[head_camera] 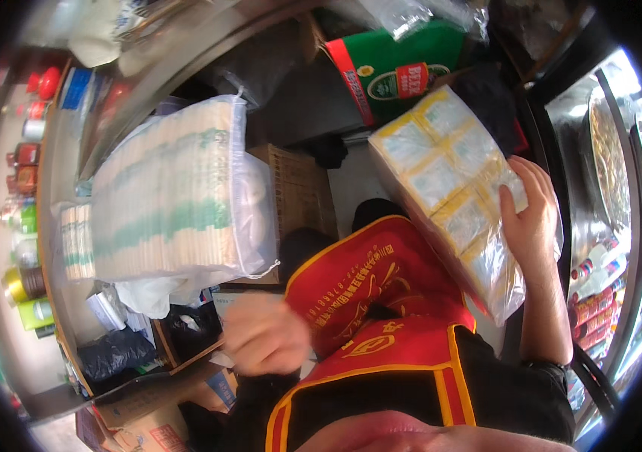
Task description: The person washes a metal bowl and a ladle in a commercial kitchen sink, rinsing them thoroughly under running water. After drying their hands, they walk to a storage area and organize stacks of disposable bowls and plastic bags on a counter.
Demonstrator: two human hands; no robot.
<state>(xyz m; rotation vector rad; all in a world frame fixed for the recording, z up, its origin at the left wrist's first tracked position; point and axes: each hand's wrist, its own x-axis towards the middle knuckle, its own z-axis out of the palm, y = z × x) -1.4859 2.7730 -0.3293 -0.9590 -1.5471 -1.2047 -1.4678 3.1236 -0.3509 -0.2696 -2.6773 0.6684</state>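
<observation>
At the right, my right hand (530, 209) grips the side of a clear-plastic-wrapped pack of yellow-edged packets (439, 175). The pack stands tilted beside my right leg, its lower end close to my red apron (371, 299). My left hand (267, 333) is blurred in front of my body, fingers curled; its palm is hidden and nothing shows in it. Beyond that hand, to the left, sits a large translucent drawstring bag (157, 192) tightly packed with pale, thin items with green print. Its cord hangs at the near right corner.
Behind the pack stands a green beer carton (400, 68). A brown cardboard box (301, 186) is beside the drawstring bag. Bottles and jars (27, 226) line the left shelf. A black plastic bag (117, 353) lies below. A glass-fronted case (603, 226) flanks my right arm.
</observation>
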